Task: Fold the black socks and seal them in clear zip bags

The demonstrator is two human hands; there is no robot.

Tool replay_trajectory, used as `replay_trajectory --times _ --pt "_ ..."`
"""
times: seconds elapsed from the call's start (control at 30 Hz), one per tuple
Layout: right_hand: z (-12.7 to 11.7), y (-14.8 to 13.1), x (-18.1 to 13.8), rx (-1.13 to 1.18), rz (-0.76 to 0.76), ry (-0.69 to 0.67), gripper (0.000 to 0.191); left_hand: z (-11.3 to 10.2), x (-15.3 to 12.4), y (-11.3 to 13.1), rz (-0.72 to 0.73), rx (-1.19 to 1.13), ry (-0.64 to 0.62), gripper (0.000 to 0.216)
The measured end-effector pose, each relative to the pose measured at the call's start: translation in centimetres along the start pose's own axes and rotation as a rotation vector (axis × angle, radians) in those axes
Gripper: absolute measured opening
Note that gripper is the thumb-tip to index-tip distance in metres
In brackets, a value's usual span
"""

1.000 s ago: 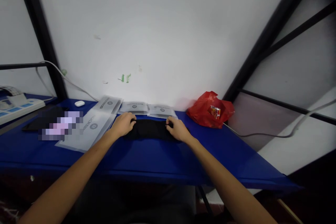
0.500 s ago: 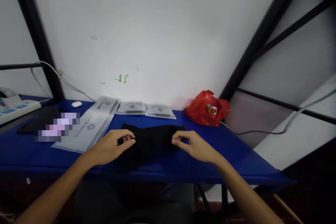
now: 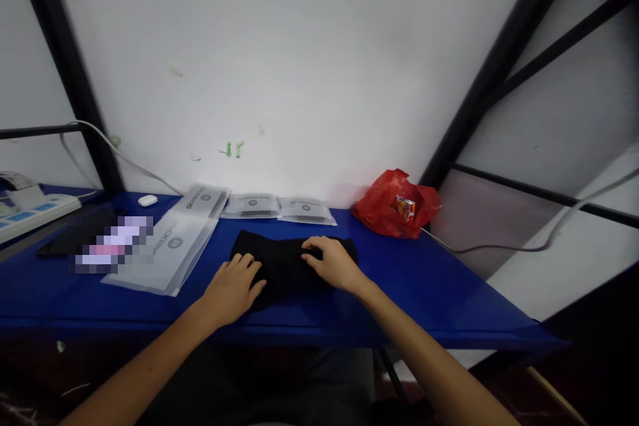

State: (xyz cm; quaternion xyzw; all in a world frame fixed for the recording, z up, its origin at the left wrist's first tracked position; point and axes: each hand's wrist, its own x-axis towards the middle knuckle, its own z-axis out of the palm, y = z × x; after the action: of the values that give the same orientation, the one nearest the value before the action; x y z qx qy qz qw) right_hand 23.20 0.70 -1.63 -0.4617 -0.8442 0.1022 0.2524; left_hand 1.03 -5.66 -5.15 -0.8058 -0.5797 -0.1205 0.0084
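A piece of black cloth (image 3: 287,273) lies bunched on the blue table in front of me; its dark folds hide what kind of garment it is. My left hand (image 3: 232,289) rests on its left end, palm down with the fingers apart. On the right part of the cloth, my right hand (image 3: 329,263) lies with thumb and fingers spread, touching the top without gripping it.
Frosted zip bags (image 3: 164,246) with printed logos lie at the left, and two filled bags (image 3: 252,205) sit against the wall. A red plastic bag (image 3: 397,205) stands at the back right. A white earbud case (image 3: 148,200), a phone (image 3: 112,244) and a power strip (image 3: 37,216) are further left.
Both hands have gone from pinching the cloth's sides to lying on it. My right hand moved left, my left hand slightly down. The cloth now lies flatter on the table.
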Motion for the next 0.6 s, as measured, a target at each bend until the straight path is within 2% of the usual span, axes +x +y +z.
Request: replay_trajectory --times 0.17,0.23,0.33,0.37,0.4,0.47,0.53,0.6 --pt "-2.4 0.9 -1.5 0.127 0.024 0.075 0.007 -0.1 0.4 -1.4 -0.086 0.022 0.004 0.037" --pt "-3.1 1.6 -2.7 0.158 0.011 0.025 0.005 -0.3 0.4 -1.8 -0.088 -0.018 0.001 0.038" --pt "-3.6 2.4 -4.3 0.17 -0.004 -0.128 0.002 -0.7 0.5 -2.1 -0.092 -0.083 0.002 0.038" --pt "-3.6 2.5 -4.7 0.163 0.013 -0.153 0.006 -0.8 0.5 -2.1 -0.094 -0.096 0.007 0.038" --pt "-3.6 2.4 -4.9 0.156 0.04 -0.14 0.012 -0.9 0.5 -2.1 -0.096 -0.102 0.011 0.038" --pt "-3.2 2.1 -5.1 0.148 0.089 -0.019 0.02 -1.0 0.4 -2.0 -0.088 -0.103 0.005 0.038" --pt "-2.5 1.5 -5.1 0.141 0.096 0.105 0.019 -1.0 0.3 -1.9 -0.071 -0.094 -0.016 0.04" --pt "-1.5 0.9 -5.1 0.106 0.068 0.113 0.022 -1.0 0.1 -1.8 -0.055 -0.072 -0.032 0.042"
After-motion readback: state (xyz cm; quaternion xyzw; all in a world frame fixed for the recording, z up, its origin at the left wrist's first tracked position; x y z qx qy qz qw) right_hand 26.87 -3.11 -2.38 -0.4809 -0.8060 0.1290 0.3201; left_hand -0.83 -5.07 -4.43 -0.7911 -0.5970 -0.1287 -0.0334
